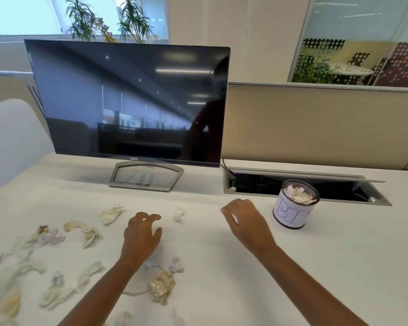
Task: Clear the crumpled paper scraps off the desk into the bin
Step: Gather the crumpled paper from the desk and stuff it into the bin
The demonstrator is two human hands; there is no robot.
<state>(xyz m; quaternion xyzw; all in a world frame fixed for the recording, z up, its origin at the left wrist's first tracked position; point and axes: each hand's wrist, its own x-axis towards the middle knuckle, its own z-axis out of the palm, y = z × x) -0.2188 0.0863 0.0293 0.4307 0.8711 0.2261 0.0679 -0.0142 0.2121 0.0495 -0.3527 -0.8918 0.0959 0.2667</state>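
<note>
Although the mesh bin labelled "BIN" already held several scraps, most crumpled paper scraps still littered the white desk. Left hand hovered half-curled, empty, near a small scrap; right hand hung loosely cupped beside the bin, apparently empty.

Scraps: I see crumpled cream and white paper strewn over the bench, lower left of frame.
Lone scrap: small, centre.
Bin: mesh cup labelled "BI", upright, right of centre, scraps inside.
</note>
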